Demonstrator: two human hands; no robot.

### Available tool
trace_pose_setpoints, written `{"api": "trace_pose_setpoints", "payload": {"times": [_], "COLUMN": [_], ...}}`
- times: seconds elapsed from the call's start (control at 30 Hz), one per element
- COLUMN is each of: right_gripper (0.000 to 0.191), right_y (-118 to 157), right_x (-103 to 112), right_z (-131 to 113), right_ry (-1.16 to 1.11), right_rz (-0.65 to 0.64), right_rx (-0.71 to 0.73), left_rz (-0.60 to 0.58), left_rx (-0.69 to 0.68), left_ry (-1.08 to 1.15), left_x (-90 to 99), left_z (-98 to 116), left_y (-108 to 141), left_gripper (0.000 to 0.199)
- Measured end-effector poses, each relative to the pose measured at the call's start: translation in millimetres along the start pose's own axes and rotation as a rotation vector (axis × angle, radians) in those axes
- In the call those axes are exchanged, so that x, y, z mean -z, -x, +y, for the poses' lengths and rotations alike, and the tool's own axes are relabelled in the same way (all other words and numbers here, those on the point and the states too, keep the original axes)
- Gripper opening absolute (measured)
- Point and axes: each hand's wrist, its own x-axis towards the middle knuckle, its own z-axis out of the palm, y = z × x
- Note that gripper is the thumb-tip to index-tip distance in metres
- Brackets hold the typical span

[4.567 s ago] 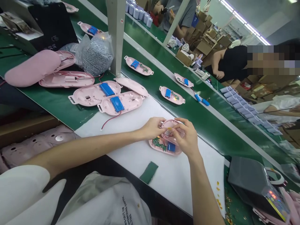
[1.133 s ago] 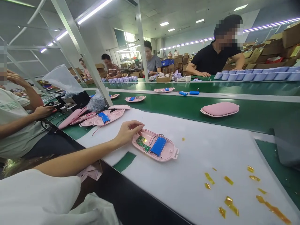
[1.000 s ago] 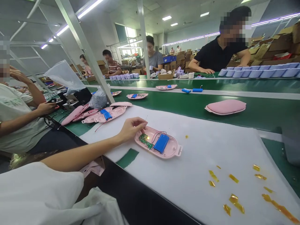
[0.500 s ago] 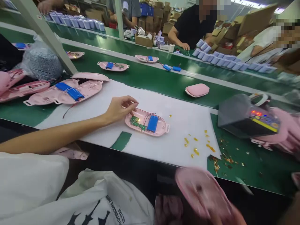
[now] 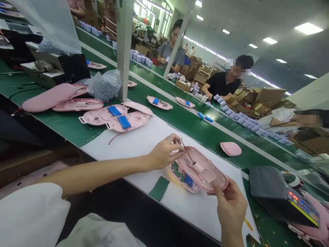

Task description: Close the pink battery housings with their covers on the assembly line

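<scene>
- Hands in view: two. The left hand comes in from the left, with thumb and fingertips closed in a pinch on one thin dark rod; the rod's material cannot be determined.
- The right hand is at the lower right, curled and gripping the edge of one pink plastic cover.
- The cover is oval and smooth-walled, with moulded ribs on its inner face. It is tilted, inner face up, and its long axis runs from upper left to lower right.
- Below it, partly hidden, lies one pink lower shell, touching the cover along its near edge. The shell carries one green circuit board and one blue battery pack.
- The shell rests on a white sheet, which lies on the green belt of the bench.
- Beyond the left hand, on the sheet and belt: two open pink shells, each with one blue battery, and one loose pink lid.
- On the far belt: two loose blue batteries and one closed, domed pink case.
- At right stands one dark grey device with a lit display.
- At upper left sits one transparent bag of grey granules.
</scene>
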Motion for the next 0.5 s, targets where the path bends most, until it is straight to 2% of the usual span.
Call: {"api": "trace_pose_setpoints", "payload": {"times": [0.13,0.2,0.27,0.37,0.43,0.5], "right_gripper": [0.060,0.062,0.060,0.054,0.052,0.054], "right_y": [1,2,1,-7,-19,-35], "right_x": [-10,-13,-11,-5,-9,-26], "right_z": [-2,2,7,7,-4,-25], "right_ry": [-0.059,-0.070,-0.057,-0.014,0.072,0.198], "right_rz": [0.034,0.048,0.016,-0.092,-0.184,-0.261], "right_rx": [-0.093,-0.107,-0.098,-0.079,-0.031,0.047], "left_rz": [-0.022,-0.036,-0.033,-0.057,-0.127,-0.194], "left_rx": [0.027,0.098,0.241,0.529,0.676,0.735], "left_ry": [0.107,0.180,0.320,0.548,0.612,0.613], "left_x": [-4.9,-7.2,-7.2,-2.9,0.7,2.4], "left_z": [-3,-4,-5,-7,-8,-8], "left_y": [-1,-2,-4,-9,-13,-16], "left_gripper": [0.012,0.009,0.001,0.026,0.035,0.034]}}
